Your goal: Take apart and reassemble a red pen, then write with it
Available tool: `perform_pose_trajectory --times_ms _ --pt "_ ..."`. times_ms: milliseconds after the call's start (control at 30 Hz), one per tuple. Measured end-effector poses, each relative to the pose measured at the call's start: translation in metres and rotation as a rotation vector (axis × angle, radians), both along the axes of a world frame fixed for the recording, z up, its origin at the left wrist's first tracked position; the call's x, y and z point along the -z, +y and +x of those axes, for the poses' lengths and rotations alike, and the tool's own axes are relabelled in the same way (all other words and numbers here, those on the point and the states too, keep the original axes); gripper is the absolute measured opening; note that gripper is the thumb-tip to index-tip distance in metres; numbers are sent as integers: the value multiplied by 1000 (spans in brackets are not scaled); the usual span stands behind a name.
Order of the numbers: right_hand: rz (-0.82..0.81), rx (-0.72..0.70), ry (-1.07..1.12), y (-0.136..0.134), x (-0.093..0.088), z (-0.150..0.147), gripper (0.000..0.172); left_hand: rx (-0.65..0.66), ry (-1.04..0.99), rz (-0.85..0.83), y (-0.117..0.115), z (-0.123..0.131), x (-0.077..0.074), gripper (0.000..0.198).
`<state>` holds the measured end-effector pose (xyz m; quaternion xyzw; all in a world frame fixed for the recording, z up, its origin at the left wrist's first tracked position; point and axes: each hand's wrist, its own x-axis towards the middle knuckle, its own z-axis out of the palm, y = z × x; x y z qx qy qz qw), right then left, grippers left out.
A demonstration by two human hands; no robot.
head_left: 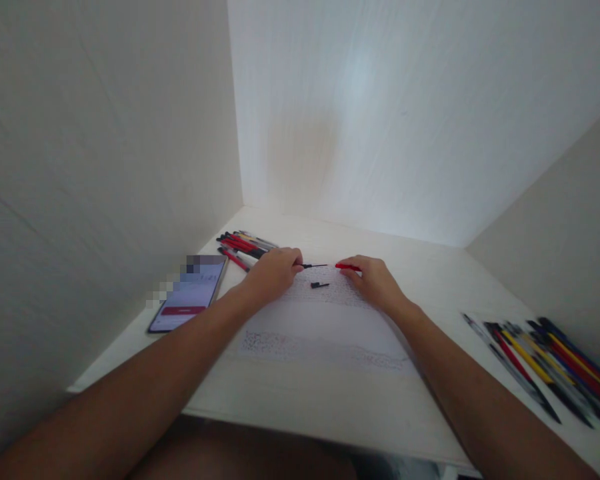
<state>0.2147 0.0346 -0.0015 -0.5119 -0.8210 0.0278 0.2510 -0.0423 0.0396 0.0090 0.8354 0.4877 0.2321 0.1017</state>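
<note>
My left hand (pixel 279 268) is closed in a pinch on a pen refill (pixel 316 266), whose thin dark length sticks out to the right. Across a small gap, my right hand (pixel 373 279) grips a red pen barrel (pixel 348 267) between thumb and fingers. The barrel's left end faces the refill, and the two parts are apart. Below them a black pen cap (pixel 319 285) with a clip lies on a sheet of paper (pixel 330 323) covered in small dark marks at its upper and lower parts.
Behind my left hand lies a bunch of pens (pixel 243 245), mostly red and black. A phone (pixel 190 293) with a lit screen rests at the left. More pens (pixel 535 363) in several colours are spread at the right. Pale walls (pixel 355 120) enclose the white table (pixel 300 393).
</note>
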Motion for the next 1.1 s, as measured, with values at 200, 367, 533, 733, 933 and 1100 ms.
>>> perform_pose_trajectory --times_ms 200,367,533,733,933,1100 --pt "18 -17 -16 -2 0 -3 24 37 -22 3 4 -1 4 16" --pt "-5 -80 0 -6 -1 -9 23 90 -164 -15 2 7 6 12" --pt "-15 -95 55 -10 -1 -17 21 49 -697 -253 -5 17 5 12" --pt "-18 -39 139 -10 -3 -19 20 82 -1051 -441 -5 23 9 12" --pt "41 -38 190 -12 -2 -19 19 49 -1045 -443 -7 22 8 8" --pt "50 -22 218 -12 0 -19 16 32 -1031 -447 -9 25 10 15"
